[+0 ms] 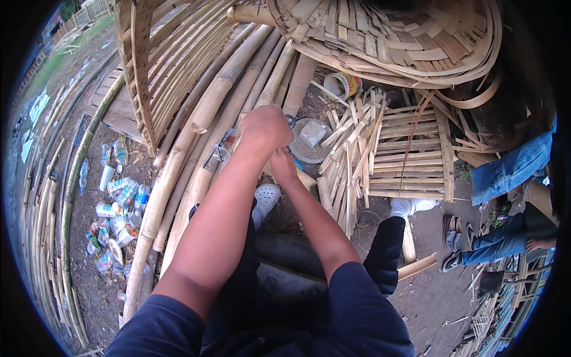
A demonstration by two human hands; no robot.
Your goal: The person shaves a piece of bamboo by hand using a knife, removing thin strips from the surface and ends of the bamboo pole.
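Observation:
My left hand (266, 127) is a closed fist above the bamboo poles, fingers curled out of sight. A small shiny metal end (290, 121) sticks out at its right side. My right hand (282, 163) is just below and partly behind it, closed, with a small blue bit (298, 165) beside it. What either hand grips is hidden. Left of the fists, a small clear, dark-edged object (223, 150) lies on the poles; its kind is unclear. Right of them, a pale block (312, 133) sits in a round grey basin (300, 154).
Thick bamboo poles (172, 172) run along the left, with a slatted bamboo frame (190, 65) above. Plastic bottles (122, 205) litter the ground. Split strips (351, 157), a slatted panel (410, 153), a woven tray (392, 44) and a can (342, 86) are right. Another person's legs (496, 241) stand farther right.

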